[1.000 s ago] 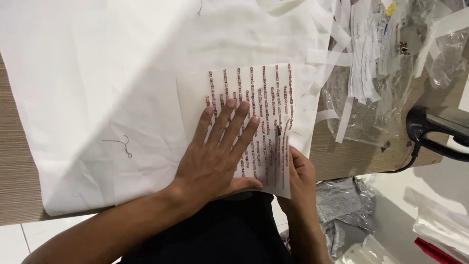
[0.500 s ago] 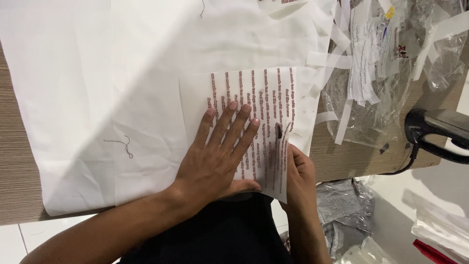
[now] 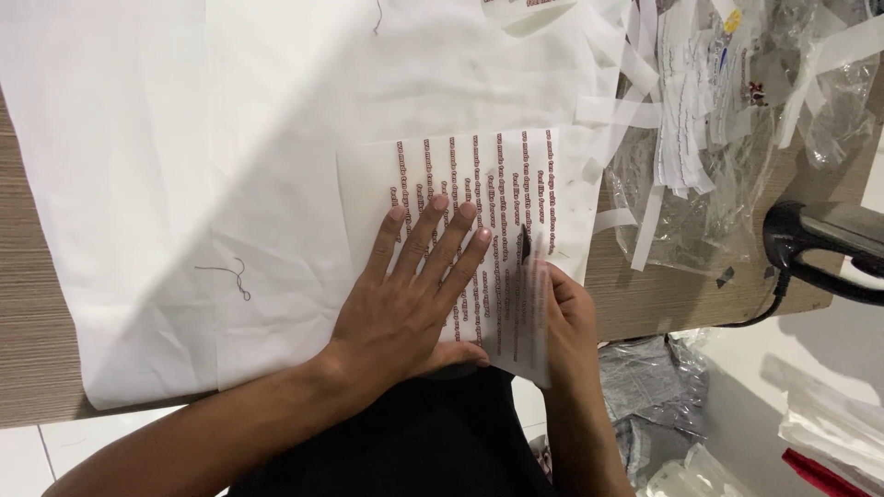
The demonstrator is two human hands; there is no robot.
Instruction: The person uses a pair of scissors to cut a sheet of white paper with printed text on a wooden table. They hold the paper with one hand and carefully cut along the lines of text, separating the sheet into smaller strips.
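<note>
My left hand (image 3: 410,294) lies flat, fingers spread, on a translucent sheet (image 3: 479,175) printed with rows of dark red lettering. The sheet rests on a large white cloth (image 3: 230,184) spread over a wooden table (image 3: 28,304). My right hand (image 3: 566,317) pinches the sheet's near right edge and lifts it, so that corner curls up off the cloth.
Cut white paper strips (image 3: 626,110) and crumpled clear plastic wrappers (image 3: 737,138) lie at the right of the table. A black handled tool (image 3: 820,244) with a cord sits at the far right edge. A loose thread (image 3: 230,274) lies on the cloth. Plastic bags (image 3: 654,387) sit on the floor below.
My right hand has peeled the sheet's near right edge a little further up. My left hand stays pressed in place.
</note>
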